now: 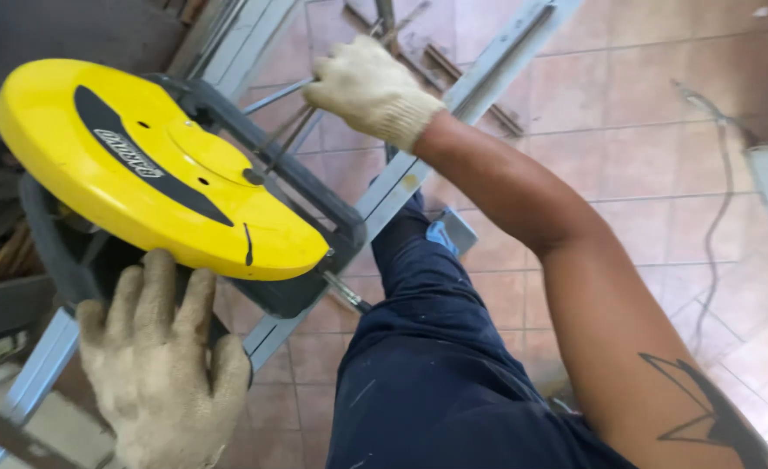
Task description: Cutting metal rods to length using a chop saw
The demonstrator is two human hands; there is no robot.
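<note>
A chop saw with a round yellow blade guard (pixel 149 165) and dark grey body (pixel 297 187) sits over a long grey metal bar (pixel 401 178) that runs diagonally across the view. My left hand (pixel 154 360), in a knit work glove, grips the saw's dark handle below the yellow guard. My right hand (pixel 371 87), also gloved, reaches far forward and closes on the metal bar and thin rods just past the saw. My leg in dark blue trousers (pixel 427 347) is under my right arm.
Tan floor tiles (pixel 627 130) lie all around. A thin cable (pixel 714 174) trails across the tiles at right. More grey metal profiles (pixel 245 35) lie at the top behind the saw. Dark clutter fills the left edge.
</note>
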